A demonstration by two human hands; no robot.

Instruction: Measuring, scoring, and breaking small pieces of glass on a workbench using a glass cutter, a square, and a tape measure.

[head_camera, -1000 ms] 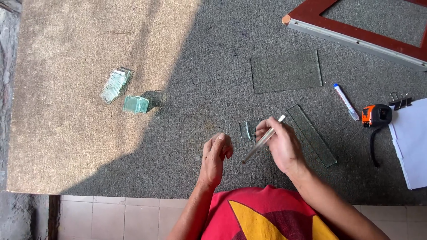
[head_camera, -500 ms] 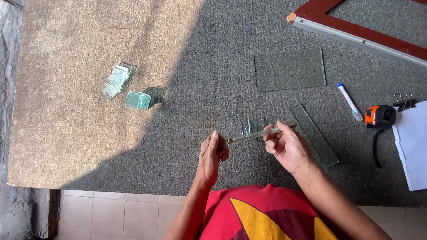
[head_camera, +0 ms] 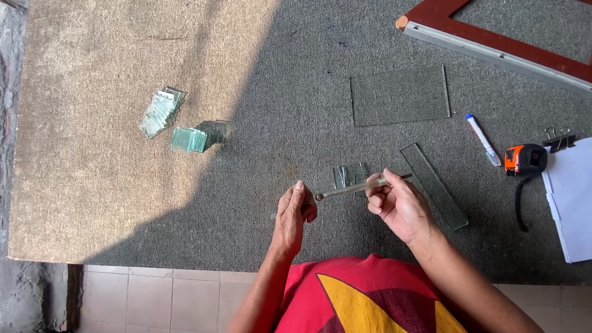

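Note:
My right hand (head_camera: 398, 206) grips a slim metal glass cutter (head_camera: 351, 188), held nearly level with its head pointing left. My left hand (head_camera: 293, 216) sits beside that head, fingers curled, seemingly pinching something too small to make out. Just beyond the cutter, a few small cut glass pieces (head_camera: 348, 176) lie on the grey carpeted table (head_camera: 296, 92). A narrow glass strip (head_camera: 435, 185) lies to the right of my right hand.
A rectangular glass pane (head_camera: 399, 95) lies further back. Two stacks of small glass squares (head_camera: 163, 111) (head_camera: 189, 139) sit at left. A marker (head_camera: 483, 139), an orange tape measure (head_camera: 525, 159), white paper (head_camera: 570, 197) and a red framed square (head_camera: 493, 40) are at right.
My right hand has swung the cutter from a steep diagonal to nearly level, its head now pointing left. My left hand has lowered slightly and sits by the cutter's head.

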